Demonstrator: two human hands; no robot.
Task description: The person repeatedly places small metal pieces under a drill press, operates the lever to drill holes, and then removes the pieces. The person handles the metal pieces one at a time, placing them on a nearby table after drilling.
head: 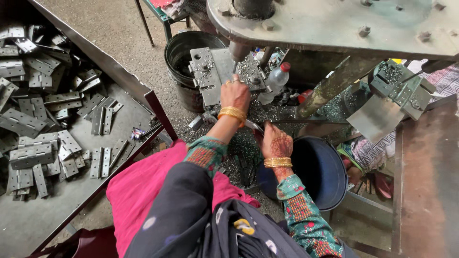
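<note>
The head camera looks down over a pink lap and dark patterned cloth, with two patterned sleeves reaching forward. The right hand (pixel 277 145) is nearest: its forearm rises from the lower right, gold bangles at the wrist, the back of the hand turned up. It rests at the near rim of a blue bucket (pixel 319 171), fingers curled downward toward a litter of metal chips; whether they grip anything cannot be made out. Just beyond it, the left hand (pixel 234 94) stretches further out on a straighter arm, also bangled, with a ring on one finger. Its fingers are bent over the near edge of a grey metal die block (pixel 210 71) under the press, touching it; they hide what lies beneath, so a hold on a piece cannot be told. The die block sits directly ahead of the left hand and up-left of the right.

A clear plastic bottle (pixel 276 80) with a red cap stands just right of the left hand, and a black bucket (pixel 180 52) sits behind the block. The heavy press frame (pixel 334 24) overhangs all of this. To the left, a raised tray edge borders a metal tray (pixel 38 215) strewn with grey hinges (pixel 33 153), well apart from both hands. Open floor lies between tray and press.
</note>
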